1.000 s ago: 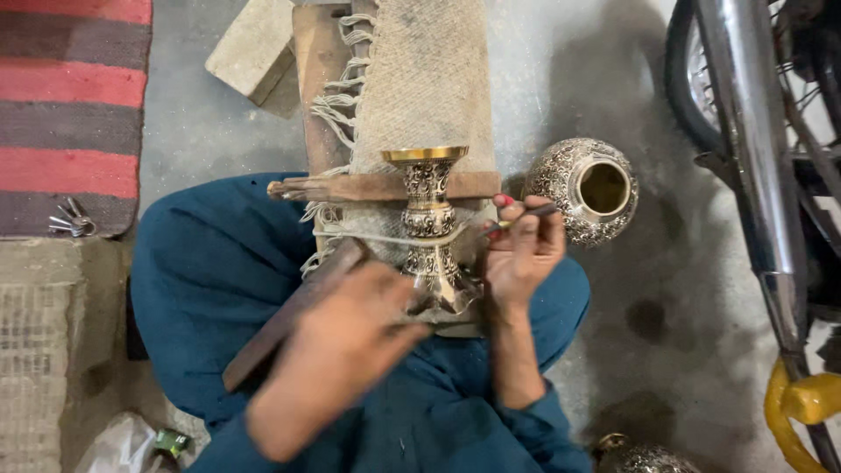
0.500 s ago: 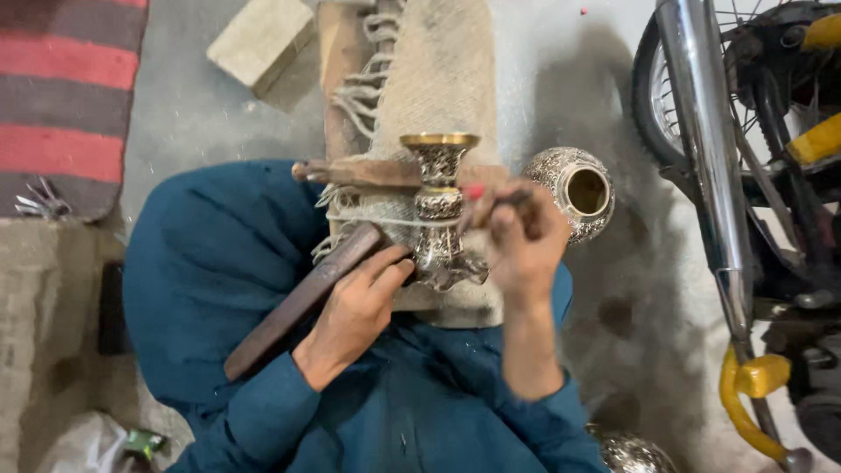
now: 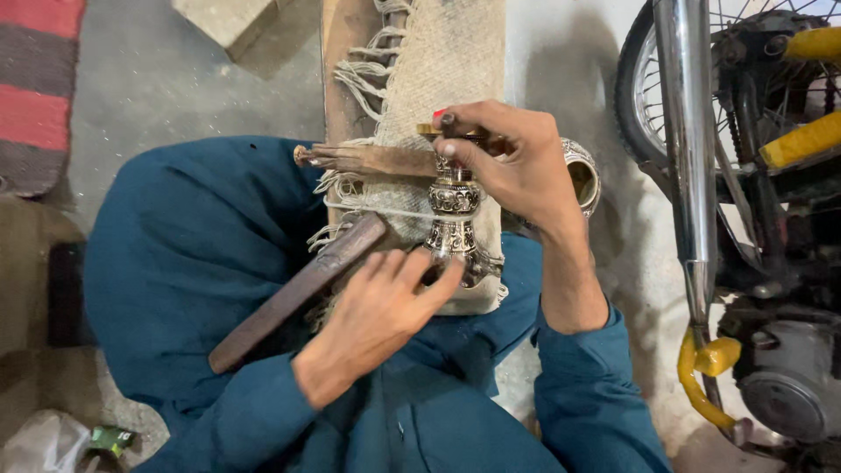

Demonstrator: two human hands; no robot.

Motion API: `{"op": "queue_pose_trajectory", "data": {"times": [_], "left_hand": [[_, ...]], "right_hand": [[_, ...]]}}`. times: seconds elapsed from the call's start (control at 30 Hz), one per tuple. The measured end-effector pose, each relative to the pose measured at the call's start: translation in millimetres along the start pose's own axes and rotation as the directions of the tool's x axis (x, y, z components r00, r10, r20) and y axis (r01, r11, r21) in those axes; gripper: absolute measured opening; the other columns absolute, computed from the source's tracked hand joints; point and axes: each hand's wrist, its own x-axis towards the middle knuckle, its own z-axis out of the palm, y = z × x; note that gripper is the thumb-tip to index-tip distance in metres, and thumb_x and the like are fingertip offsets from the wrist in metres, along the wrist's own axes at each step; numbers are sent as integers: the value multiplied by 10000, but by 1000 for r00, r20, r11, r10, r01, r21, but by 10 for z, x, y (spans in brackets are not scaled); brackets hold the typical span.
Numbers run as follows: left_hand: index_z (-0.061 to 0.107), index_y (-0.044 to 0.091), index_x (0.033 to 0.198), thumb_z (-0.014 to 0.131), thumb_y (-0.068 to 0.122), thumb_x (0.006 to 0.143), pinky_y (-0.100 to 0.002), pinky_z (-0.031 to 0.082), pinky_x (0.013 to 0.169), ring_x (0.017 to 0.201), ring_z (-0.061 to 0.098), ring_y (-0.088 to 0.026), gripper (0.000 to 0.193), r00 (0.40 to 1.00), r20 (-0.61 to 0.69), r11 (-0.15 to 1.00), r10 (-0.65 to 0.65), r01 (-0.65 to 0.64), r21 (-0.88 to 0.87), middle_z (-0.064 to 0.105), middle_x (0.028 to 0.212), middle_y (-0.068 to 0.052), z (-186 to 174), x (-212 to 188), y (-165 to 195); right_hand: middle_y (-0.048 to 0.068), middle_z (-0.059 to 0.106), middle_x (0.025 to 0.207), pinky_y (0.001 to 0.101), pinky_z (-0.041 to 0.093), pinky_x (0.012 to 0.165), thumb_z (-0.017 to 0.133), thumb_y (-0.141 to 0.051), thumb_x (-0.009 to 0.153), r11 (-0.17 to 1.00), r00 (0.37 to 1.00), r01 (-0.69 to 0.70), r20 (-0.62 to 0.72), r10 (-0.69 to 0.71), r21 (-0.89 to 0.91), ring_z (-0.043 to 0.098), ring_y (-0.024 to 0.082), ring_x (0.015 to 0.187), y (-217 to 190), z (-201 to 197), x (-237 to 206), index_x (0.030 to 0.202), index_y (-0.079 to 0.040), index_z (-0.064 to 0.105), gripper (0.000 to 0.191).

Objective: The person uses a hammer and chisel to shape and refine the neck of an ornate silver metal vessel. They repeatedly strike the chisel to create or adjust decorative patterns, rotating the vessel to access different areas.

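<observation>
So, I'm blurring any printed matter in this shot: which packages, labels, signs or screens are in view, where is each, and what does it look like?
Small green carton: bottom left corner on the floor, boxy, green with a dark face, too small to make out.
Crumpled pale plastic bag: beside it at the bottom left edge, whitish and wrinkled, no print visible.
No signs or screens in view.

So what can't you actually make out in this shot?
- Goblet: its top is hidden under the right hand.
- Tool tip: the right hand covers it; only a red end shows.
- Round pot: mostly behind the right wrist.
- Goblet foot: partly covered by the left hand.
- Motorbike: cut off by the right edge.
</observation>
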Motion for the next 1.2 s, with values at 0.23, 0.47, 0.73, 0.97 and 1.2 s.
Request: {"op": "queue_pose_trajectory", "data": {"times": [0.23, 0.47, 0.73, 0.97, 1.2], "left_hand": [[529, 75, 1407, 807, 255, 752, -454, 527, 876, 1101, 608, -435, 734, 874, -17, 861, -486, 476, -177, 612, 1235, -234, -346, -695, -514], [566, 52, 1283, 729, 159, 802, -398, 572, 739, 847, 777, -349, 519, 587, 379, 420, -715, 795, -438, 726, 937, -228, -360, -842, -691], [447, -12, 1341, 707, 75, 829, -456, 549, 768, 953, 697, -459, 581, 797, -25, 701, -604, 515, -493, 673, 1058, -272, -485, -253, -970], [462, 91, 1424, 699, 5, 832, -507, 527, 756, 881, 677, -454, 644, 879, -70, 848, -473, 432, -307, 690, 1111, -249, -750, 137, -1075], [356, 172, 1577, 665, -26, 839, -482, 543, 806, 941, 685, -405, 825, 929, -136, 887, -343, 273, -372, 670, 1245, -228, -842, 292, -1081]], "right_hand": [[79, 784, 1012, 222, 572, 737, 821, -9, 946, 998, 1000, 29, 9, -28, -48, 713, 66, 870, 17, 14, 32, 1211, 7, 731, 280], [79, 781, 994, 215, 555, 714, 837, -15, 937, 996, 1000, 13, 0, -14, -83, 706, 72, 842, 2, 41, 46, 1189, 2, 739, 271], [78, 782, 1039, 207, 563, 734, 826, 0, 948, 997, 999, 42, 11, -42, -69, 726, 80, 885, 6, 40, 39, 1208, 3, 738, 275], [91, 776, 1030, 223, 599, 762, 802, 52, 938, 997, 999, 42, 17, -41, -66, 750, 107, 918, 8, 42, 43, 1195, 20, 730, 268], [94, 780, 1040, 244, 638, 783, 787, 67, 938, 995, 997, 64, 40, -61, -76, 780, 143, 973, 32, 32, 49, 1180, 27, 728, 252]]}}
